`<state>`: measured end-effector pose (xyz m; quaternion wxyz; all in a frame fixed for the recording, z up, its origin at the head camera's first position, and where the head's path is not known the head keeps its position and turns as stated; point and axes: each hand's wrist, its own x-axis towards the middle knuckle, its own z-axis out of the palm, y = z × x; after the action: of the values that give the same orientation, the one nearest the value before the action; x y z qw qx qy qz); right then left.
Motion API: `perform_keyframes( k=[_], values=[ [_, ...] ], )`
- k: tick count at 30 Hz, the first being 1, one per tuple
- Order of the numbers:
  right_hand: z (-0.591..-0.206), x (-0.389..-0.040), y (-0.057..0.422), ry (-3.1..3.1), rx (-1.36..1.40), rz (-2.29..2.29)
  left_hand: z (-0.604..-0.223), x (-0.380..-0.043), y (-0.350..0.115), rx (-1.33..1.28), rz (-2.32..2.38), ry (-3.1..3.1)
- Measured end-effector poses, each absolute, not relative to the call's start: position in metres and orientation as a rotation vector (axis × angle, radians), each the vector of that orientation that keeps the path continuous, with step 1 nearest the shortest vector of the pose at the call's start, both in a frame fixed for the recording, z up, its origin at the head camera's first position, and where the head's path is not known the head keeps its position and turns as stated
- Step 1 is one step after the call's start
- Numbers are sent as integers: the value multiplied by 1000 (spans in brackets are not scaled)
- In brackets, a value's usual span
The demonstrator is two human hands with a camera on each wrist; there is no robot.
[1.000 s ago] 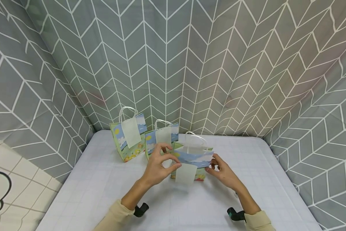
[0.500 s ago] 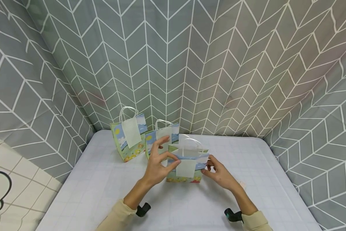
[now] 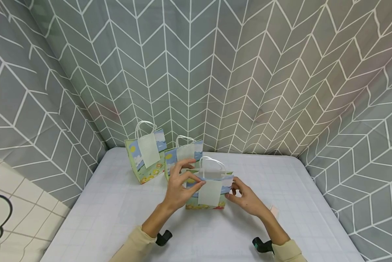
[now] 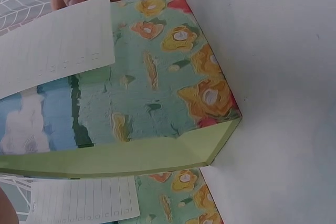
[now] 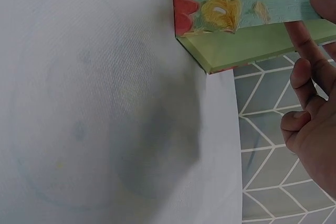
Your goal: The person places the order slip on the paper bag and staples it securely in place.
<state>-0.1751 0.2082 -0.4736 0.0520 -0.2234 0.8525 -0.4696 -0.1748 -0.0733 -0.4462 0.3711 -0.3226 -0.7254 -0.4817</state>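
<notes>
A small paper gift bag (image 3: pixel 228 185), with painted sky and flowers and white handles, stands upright on the table in front of me. My right hand (image 3: pixel 246 198) grips its right side; in the right wrist view, the thumb of that hand (image 5: pixel 320 140) lies on the outside and a finger reaches to the inner side. A white lined sheet (image 3: pixel 210 193) lies against the bag's front, and my left hand (image 3: pixel 177 188) pinches its upper left edge. The left wrist view shows checkboxes on the sheet (image 4: pixel 58 43) and the bag's flowered front (image 4: pixel 147 93).
Two similar bags, one at the far left (image 3: pixel 137 156) and one behind my left hand (image 3: pixel 171 158), each carry a white sheet. A small pinkish piece (image 3: pixel 274 211) lies beside my right forearm on the white table (image 3: pixel 111 218). Patterned curtains (image 3: pixel 215 72) enclose the table.
The gift bag has shifted left and slightly nearer along with my right hand. The sheet moved up against its front, then slightly lower. My left hand has stayed nearly in place.
</notes>
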Motion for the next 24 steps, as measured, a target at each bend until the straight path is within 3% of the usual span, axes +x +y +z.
perform_keyframes(
  k=[24],
  values=[
    [-454,-173,189,2797,-810,-1534,-445,-176,-67,-839,-1307,-1803]
  ],
)
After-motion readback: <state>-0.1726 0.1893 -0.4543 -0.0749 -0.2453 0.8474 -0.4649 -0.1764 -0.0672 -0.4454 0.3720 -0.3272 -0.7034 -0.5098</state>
